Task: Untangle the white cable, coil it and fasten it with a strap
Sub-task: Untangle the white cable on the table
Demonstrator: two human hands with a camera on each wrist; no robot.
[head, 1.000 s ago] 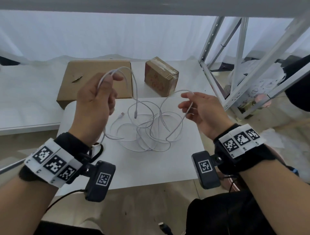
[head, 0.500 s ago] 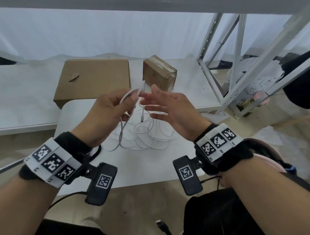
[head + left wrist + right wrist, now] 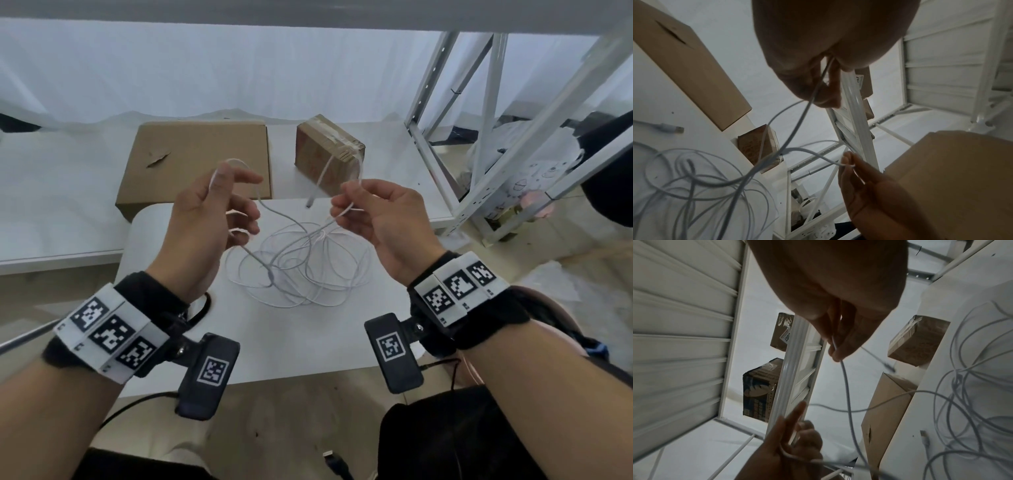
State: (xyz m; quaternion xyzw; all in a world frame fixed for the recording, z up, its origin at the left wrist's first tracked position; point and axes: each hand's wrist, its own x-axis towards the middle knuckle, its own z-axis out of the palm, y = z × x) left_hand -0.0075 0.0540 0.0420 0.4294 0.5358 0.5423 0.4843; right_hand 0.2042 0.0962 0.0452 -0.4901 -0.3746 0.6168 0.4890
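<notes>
The white cable (image 3: 298, 274) lies as a loose tangle of loops on the white table (image 3: 308, 342), with strands rising to both hands. My left hand (image 3: 226, 192) is raised above the tangle's left side and holds a loop of cable in curled fingers (image 3: 824, 73). To the right, at the same height, my right hand (image 3: 342, 205) pinches another strand (image 3: 835, 344). That strand arches over the hand, and its small connector end (image 3: 310, 202) dangles between the hands. A USB plug (image 3: 677, 129) lies flat on the table beside the tangle.
A flat cardboard box (image 3: 195, 161) and a small taped box (image 3: 325, 154) sit on the surface behind the table. A white metal rack (image 3: 486, 137) stands at the right. A dark plug (image 3: 334, 460) lies by my lap.
Half a second ago the hands met at the centre. They have since pulled apart, each holding a strand, and the connector end now hangs from the right hand's strand.
</notes>
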